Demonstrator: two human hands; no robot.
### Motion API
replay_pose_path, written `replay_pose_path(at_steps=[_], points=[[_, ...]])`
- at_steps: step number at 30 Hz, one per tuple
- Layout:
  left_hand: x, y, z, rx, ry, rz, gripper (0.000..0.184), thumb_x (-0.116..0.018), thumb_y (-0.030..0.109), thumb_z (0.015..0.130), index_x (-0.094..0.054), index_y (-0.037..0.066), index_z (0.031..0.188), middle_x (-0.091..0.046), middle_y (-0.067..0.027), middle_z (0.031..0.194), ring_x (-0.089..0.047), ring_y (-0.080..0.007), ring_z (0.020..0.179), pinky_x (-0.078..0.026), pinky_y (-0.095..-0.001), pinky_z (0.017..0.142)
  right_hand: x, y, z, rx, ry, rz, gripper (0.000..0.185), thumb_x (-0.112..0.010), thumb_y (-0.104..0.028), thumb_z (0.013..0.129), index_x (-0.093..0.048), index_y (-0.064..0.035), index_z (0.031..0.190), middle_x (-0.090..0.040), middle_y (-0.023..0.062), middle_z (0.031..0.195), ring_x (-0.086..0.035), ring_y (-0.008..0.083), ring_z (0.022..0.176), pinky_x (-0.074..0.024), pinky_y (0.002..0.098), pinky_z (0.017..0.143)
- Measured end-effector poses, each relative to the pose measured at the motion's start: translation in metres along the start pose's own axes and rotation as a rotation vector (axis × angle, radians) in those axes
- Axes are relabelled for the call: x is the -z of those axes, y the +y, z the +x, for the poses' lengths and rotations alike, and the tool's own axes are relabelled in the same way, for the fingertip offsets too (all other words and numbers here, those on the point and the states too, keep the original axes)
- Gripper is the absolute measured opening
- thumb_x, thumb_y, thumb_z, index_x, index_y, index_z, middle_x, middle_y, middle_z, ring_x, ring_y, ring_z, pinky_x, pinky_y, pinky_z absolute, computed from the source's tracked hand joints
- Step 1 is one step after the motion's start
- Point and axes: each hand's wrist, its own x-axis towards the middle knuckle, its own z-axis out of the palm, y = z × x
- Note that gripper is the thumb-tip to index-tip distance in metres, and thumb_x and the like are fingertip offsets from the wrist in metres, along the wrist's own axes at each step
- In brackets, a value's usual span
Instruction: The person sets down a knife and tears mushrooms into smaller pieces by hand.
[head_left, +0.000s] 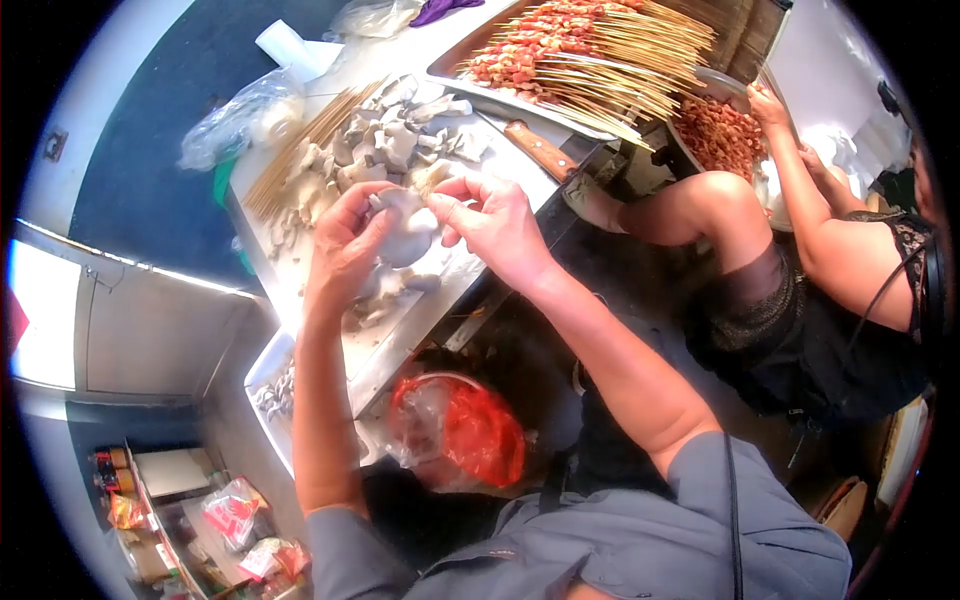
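A pale grey oyster mushroom (408,232) is held up over the table by my left hand (345,238), its thumb and fingers closed on the left edge. My right hand (497,225) is pinched closed at the mushroom's upper right edge; the tips of its fingers are partly hidden. Behind and below my hands lies a heap of torn oyster mushrooms (385,140) on the white table. Bamboo skewers (300,150) lie in a bundle along the heap's left side. A knife with a wooden handle (540,150) rests at the table's right edge.
A tray (440,70) of skewered meat (530,50) stands at the back. At right, another person (830,230) sits by a bowl of cut meat (718,135). A red plastic bag (480,430) is under the table, and a white bin (262,365) holds mushroom pieces at left.
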Motion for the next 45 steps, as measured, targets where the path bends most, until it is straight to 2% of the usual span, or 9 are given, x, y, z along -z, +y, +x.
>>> replay_pose_path(at_steps=[11, 16, 20, 25, 34, 38, 41, 43, 45], points=[[0.005, 0.006, -0.016, 0.078, -0.068, -0.098, 0.026, -0.068, 0.009, 0.089, -0.064, 0.001, 0.113, -0.066, -0.0025, 0.098, -0.06, -0.0081, 0.089, -0.05, -0.0234, 0.078, -0.003, 0.001, -0.003, -0.179, -0.226, 0.251, 0.018, -0.071, -0.014, 0.086, -0.069, 0.0033, 0.089, -0.065, 0.0022, 0.072, -0.056, 0.0052, 0.056, -0.0459, 0.0199, 0.05], [0.001, 0.002, -0.016, -0.077, -0.083, -0.08, 0.021, -0.068, 0.007, 0.089, -0.067, 0.0, 0.108, -0.068, -0.0026, 0.096, -0.061, -0.0092, 0.086, -0.049, -0.0226, 0.076, -0.004, -0.004, -0.006, -0.187, -0.258, 0.247, 0.017, -0.071, -0.014, 0.086, -0.071, 0.0023, 0.089, -0.064, 0.0015, 0.07, -0.055, 0.0048, 0.055, -0.0452, 0.0194, 0.05], [-0.005, -0.004, -0.021, -0.116, -0.011, -0.049, 0.02, -0.067, 0.006, 0.09, -0.067, 0.001, 0.109, -0.068, -0.003, 0.096, -0.062, -0.0094, 0.086, -0.049, -0.0229, 0.079, -0.008, -0.005, -0.008, -0.142, -0.196, 0.219, 0.012, -0.07, -0.01, 0.085, -0.071, 0.0012, 0.086, -0.064, 0.0013, 0.067, -0.054, 0.0043, 0.053, -0.0435, 0.0202, 0.048], [-0.015, -0.014, -0.028, -0.011, 0.121, -0.374, 0.016, -0.065, 0.006, 0.091, -0.066, 0.001, 0.107, -0.067, -0.0029, 0.096, -0.061, -0.009, 0.088, -0.049, -0.0239, 0.079, -0.016, -0.001, -0.006, -0.108, -0.099, 0.208, 0.009, -0.07, -0.007, 0.083, -0.071, 0.0016, 0.082, -0.064, 0.0019, 0.064, -0.052, 0.0041, 0.05, -0.0411, 0.0216, 0.044], [-0.01, -0.012, -0.036, -0.012, 0.395, -0.288, 0.018, -0.066, 0.008, 0.091, -0.066, 0.001, 0.108, -0.067, -0.003, 0.097, -0.059, -0.0076, 0.085, -0.048, -0.0215, 0.075, -0.017, 0.0, 0.0, -0.089, 0.128, 0.338, 0.01, -0.066, -0.005, 0.086, -0.065, 0.0013, 0.079, -0.06, 0.0019, 0.062, -0.052, 0.0061, 0.048, -0.0417, 0.0225, 0.042], [0.006, -0.016, -0.043, -0.027, 0.357, -0.163, 0.022, -0.065, 0.011, 0.093, -0.065, 0.002, 0.113, -0.066, -0.0024, 0.099, -0.058, -0.0073, 0.085, -0.048, -0.0221, 0.076, -0.006, 0.006, 0.005, -0.095, 0.104, 0.286, 0.009, -0.065, -0.006, 0.084, -0.065, 0.0028, 0.085, -0.061, 0.003, 0.062, -0.054, 0.0072, 0.049, -0.0458, 0.0239, 0.047], [0.005, -0.01, -0.044, 0.061, 0.285, -0.18, 0.023, -0.06, 0.009, 0.093, -0.066, 0.003, 0.115, -0.065, -0.0032, 0.101, -0.058, -0.0082, 0.087, -0.048, -0.0235, 0.079, -0.009, 0.018, 0.002, -0.029, 0.028, -0.003, 0.016, -0.066, -0.008, 0.081, -0.063, 0.0046, 0.09, -0.065, 0.0093, 0.07, -0.06, 0.0123, 0.053, -0.0512, 0.0281, 0.054], [0.003, -0.003, -0.043, 0.094, 0.239, -0.225, 0.025, -0.057, 0.007, 0.091, -0.066, 0.004, 0.115, -0.064, -0.0036, 0.101, -0.058, -0.0088, 0.089, -0.048, -0.0241, 0.08, -0.01, 0.018, 0.0, 0.067, 0.012, -0.269, 0.039, -0.066, -0.004, 0.084, -0.058, 0.0092, 0.12, -0.068, 0.0105, 0.097, -0.068, 0.0119, 0.068, -0.0536, 0.0248, 0.058], [0.0, -0.001, -0.042, 0.128, 0.195, -0.264, 0.028, -0.055, 0.006, 0.09, -0.065, 0.005, 0.116, -0.064, -0.004, 0.101, -0.058, -0.0095, 0.09, -0.048, -0.0247, 0.082, -0.011, 0.013, 0.001, 0.03, 0.026, -0.329, 0.04, -0.067, -0.005, 0.085, -0.056, 0.009, 0.121, -0.067, 0.0121, 0.1, -0.069, 0.0121, 0.07, -0.0533, 0.0244, 0.058]])
